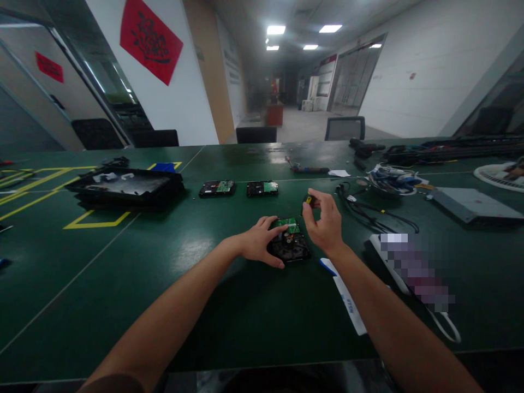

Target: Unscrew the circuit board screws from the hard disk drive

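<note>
A hard drive (291, 246) lies on the green table, its green circuit board facing up. My left hand (260, 241) grips its left side, fingers across the top and thumb by the near left corner. To the right of the drive, my right hand (325, 221) is raised and closed in a pinch around a small black-and-yellow screwdriver (309, 200). Most of the screwdriver is hidden by the fingers, and its tip is hard to make out. Beyond my hands lie two more hard drives (216, 188) (262, 189), side by side.
Black casings (126, 188) are stacked at the left. To the right are black cables (368, 214), a bundle of wires (393, 180), a grey metal box (477, 204) and a partly pixelated white object (393, 267). A white-and-blue strip (347, 303) lies beside my right forearm.
</note>
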{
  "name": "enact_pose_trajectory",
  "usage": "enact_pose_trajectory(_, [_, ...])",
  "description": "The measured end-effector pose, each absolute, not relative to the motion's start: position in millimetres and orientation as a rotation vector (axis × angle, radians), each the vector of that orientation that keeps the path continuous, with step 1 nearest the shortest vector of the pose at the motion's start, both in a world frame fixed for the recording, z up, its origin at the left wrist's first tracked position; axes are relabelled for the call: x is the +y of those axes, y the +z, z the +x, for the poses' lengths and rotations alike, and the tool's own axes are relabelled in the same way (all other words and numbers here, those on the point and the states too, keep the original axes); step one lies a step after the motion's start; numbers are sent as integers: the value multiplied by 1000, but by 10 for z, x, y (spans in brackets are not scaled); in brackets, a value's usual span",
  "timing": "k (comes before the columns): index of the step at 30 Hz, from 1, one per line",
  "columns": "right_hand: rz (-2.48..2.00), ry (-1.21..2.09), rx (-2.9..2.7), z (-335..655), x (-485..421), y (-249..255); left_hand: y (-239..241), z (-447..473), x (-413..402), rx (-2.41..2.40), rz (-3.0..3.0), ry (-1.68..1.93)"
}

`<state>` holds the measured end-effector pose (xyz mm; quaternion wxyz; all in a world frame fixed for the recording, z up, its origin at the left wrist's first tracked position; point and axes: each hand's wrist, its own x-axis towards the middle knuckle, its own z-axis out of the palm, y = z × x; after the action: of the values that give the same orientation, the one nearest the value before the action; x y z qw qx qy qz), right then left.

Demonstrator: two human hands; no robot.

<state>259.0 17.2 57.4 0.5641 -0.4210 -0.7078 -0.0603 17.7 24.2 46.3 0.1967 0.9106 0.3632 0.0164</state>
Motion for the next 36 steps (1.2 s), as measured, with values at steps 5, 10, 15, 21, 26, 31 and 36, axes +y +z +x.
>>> enact_pose_trajectory(5, [-971,-96,-1570,2563,177,563,470,179,235,1009,2554,51])
enact_pose_trajectory(10, [-983,-146,-1653,2572,166,590,476,182,224,1017,2556,61])
enact_pose_trajectory(15, [-988,-152,-1605,2579,171,589,477,182,224,1016,2556,51])
enact_pose_trajectory(21, [-984,-93,-1617,2572,165,573,464,177,236,1013,2556,43])
enact_pose_trajectory(26, [-979,-132,-1650,2584,169,572,460,174,235,1023,2547,51])
enact_pose_trajectory(31, [-958,-60,-1579,2565,168,569,468,175,231,1009,2549,63])
enact_pose_trajectory(36, [-969,-152,-1657,2565,161,584,454,175,239,1013,2559,62])
